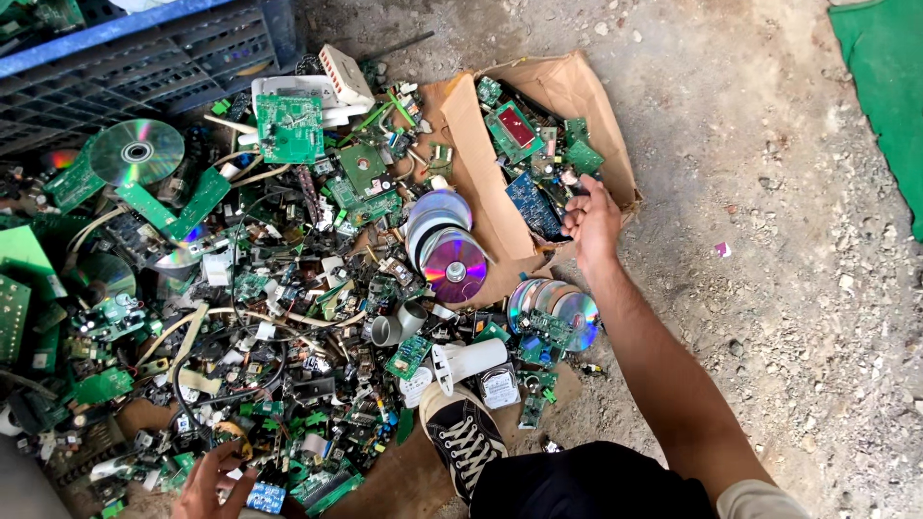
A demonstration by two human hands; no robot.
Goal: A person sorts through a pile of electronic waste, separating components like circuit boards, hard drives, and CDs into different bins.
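My right hand (591, 223) reaches out over the near edge of a brown cardboard box (577, 91) lying on the ground, fingers spread, nothing held. Green and blue circuit boards (532, 154) fill the box. My left hand (210, 483) hovers fingers apart at the bottom left over a heap of electronic scrap (279, 317), close to a small blue part (266, 497). Shiny discs (450, 255) are stacked between the heap and the box.
A blue plastic crate (144, 58) stands at the top left. My black-and-white sneaker (466, 437) rests at the bottom centre beside more discs (562, 309). Gravelly dirt ground (769, 240) spreads to the right, with a green sheet (889, 86) at the top right corner.
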